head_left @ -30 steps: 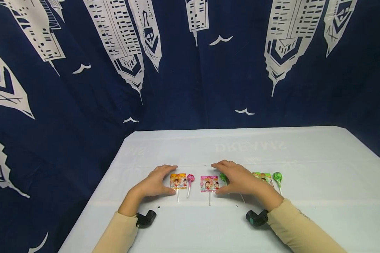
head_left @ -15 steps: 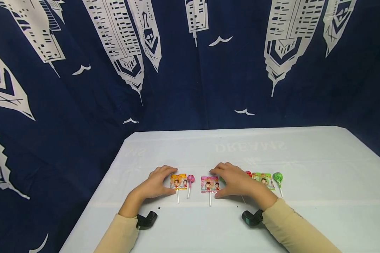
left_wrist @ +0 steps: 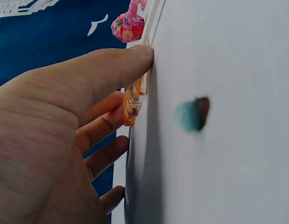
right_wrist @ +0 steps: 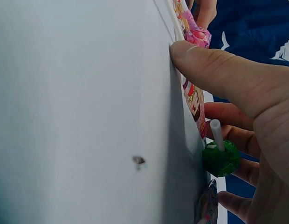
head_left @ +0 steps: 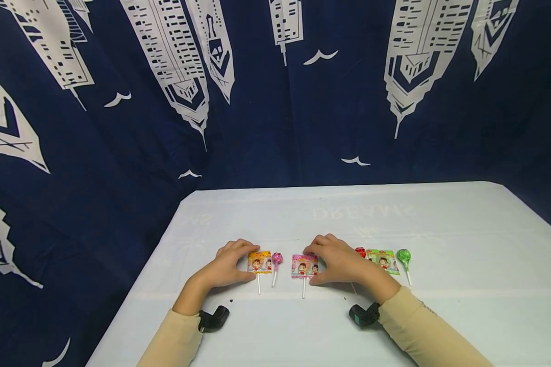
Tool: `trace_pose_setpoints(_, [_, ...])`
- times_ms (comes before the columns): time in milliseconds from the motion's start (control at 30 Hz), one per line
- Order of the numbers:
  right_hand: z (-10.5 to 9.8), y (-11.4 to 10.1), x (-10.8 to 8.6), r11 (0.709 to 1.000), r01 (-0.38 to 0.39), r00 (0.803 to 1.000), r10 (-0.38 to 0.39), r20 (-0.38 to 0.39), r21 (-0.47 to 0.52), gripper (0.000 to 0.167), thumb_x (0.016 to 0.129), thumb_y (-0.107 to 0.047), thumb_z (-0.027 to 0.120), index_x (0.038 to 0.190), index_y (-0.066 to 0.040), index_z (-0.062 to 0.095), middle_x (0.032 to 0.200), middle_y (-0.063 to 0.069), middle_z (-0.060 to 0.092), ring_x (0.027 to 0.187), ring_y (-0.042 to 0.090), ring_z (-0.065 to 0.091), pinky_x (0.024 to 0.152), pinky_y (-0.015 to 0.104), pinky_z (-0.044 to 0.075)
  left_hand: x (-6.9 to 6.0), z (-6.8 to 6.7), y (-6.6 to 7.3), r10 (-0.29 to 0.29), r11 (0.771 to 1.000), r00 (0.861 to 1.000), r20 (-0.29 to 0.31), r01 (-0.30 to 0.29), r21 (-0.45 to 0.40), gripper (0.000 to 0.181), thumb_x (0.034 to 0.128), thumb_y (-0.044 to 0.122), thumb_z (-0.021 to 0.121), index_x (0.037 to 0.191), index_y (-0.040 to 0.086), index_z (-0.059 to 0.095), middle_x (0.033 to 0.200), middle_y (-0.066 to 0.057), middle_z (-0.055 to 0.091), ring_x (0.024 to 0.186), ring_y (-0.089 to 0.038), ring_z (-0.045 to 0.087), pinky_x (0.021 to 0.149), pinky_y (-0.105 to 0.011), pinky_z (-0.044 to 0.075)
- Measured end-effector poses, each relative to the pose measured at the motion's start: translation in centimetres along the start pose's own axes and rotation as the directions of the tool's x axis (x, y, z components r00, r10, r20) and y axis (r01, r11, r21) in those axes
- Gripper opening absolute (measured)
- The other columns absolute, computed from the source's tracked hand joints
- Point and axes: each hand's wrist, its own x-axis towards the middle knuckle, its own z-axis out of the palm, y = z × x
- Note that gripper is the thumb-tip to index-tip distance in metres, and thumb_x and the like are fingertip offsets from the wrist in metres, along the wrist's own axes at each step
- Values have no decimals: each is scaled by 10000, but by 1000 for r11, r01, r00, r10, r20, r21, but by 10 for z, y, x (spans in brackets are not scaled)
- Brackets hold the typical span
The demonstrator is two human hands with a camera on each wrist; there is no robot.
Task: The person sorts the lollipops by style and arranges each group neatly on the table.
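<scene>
In the head view my left hand (head_left: pixel 227 265) spans the left side of a flat lollipop in an orange wrapper (head_left: pixel 259 262). Its thumb lies at the wrapper's near edge, the fingers at the far edge. My right hand (head_left: pixel 340 261) spans the right side of a flat lollipop in a pink wrapper (head_left: pixel 304 266) in the same way. Between them lies a round pink lollipop (head_left: pixel 277 258). Beneath the right hand's fingers a round green lollipop (right_wrist: pixel 222 158) shows in the right wrist view; the head view hides it. Both hands' fingers look relaxed.
Right of the right hand lie a round red lollipop (head_left: pixel 360 252), partly hidden, a flat green-wrapped lollipop (head_left: pixel 382 261) and another round green lollipop (head_left: pixel 403 256). All rest on a white-covered table (head_left: pixel 275 331). A dark blue printed cloth (head_left: pixel 266 127) hangs behind it.
My right hand has shifted slightly left, uncovering the red lollipop and more of the green wrapper while covering the round green lollipop. The left hand has stayed nearly still.
</scene>
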Motion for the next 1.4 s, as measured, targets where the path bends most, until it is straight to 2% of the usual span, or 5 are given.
trace_pose_setpoints(200, [0,0,-1,1000,-4,1000,4,-4,16,633,737,-453,856,1258,-152,658,1199,6,603,1095,197,509,941,437,479,0,0,3,-6,1000,999,33,6,0,650,817,215,776,1421,130,549,1362,-49,526,1269,-264,422,1142,-593,264])
trace_pose_setpoints(667, [1,0,0,1000,1,1000,-1,-5,12,628,735,-451,856,1253,-158,657,1209,3,603,1103,204,511,951,450,480,-1,-1,4,-23,999,999,31,24,-28,623,800,211,775,1386,143,574,1337,-44,523,1261,-264,420,1128,-585,276])
trace_pose_setpoints(1033, [0,1,1,1000,-11,1000,11,13,6,627,740,-456,852,1256,-159,654,1216,4,595,1111,206,505,963,465,477,1,0,4,-37,999,999,16,37,-15,626,786,195,785,1375,130,585,1295,-30,537,1234,-249,447,1111,-564,307])
trace_pose_setpoints(1233, [0,0,1,1000,-13,1000,13,20,3,634,746,-466,846,1267,-164,650,1216,-3,592,1103,198,503,958,455,474,3,-5,3,-48,999,999,8,48,-19,642,787,185,778,1392,124,573,1295,-22,532,1216,-228,453,1073,-528,369])
trace_pose_setpoints(1400, [0,0,1,1000,-12,1000,12,21,-8,635,747,-473,844,1269,-169,649,1217,-3,592,1104,197,509,966,458,475,11,-12,2,-40,998,999,18,41,-39,655,804,169,768,1418,102,548,1323,-39,512,1255,-245,448,1093,-508,402])
